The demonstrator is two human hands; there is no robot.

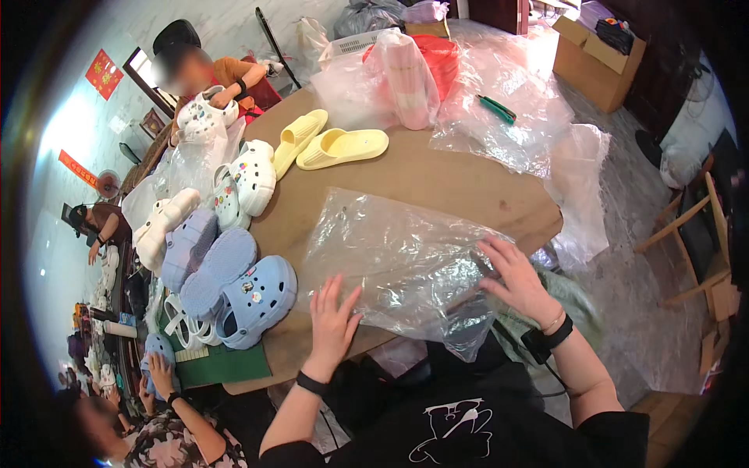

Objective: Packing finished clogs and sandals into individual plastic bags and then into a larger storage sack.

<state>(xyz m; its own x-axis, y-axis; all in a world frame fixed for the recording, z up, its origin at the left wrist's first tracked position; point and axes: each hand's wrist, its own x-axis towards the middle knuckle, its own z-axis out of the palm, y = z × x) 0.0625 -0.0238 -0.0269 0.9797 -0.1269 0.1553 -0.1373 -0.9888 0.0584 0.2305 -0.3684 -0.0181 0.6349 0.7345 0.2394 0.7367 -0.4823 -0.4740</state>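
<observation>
Left hand (331, 316) flat, fingers spread, grip wide, pressing near edge of clear plastic bag (398, 261). Right hand (519, 277) likewise open, palm down on bag's rt side. Bag lies flat on brown surface (437, 183), just in front of person. Left of bag: blue clogs (234, 292), touching each other. Farther: white clogs (242, 183), then yellow slides (328, 144). Far edge: pink bundle (409, 78) w/ loose plastic wrap.

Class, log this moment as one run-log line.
left hand: flat on plastic bag | right hand: flat on bag | bag: on table | blue clogs: left of bag
</observation>
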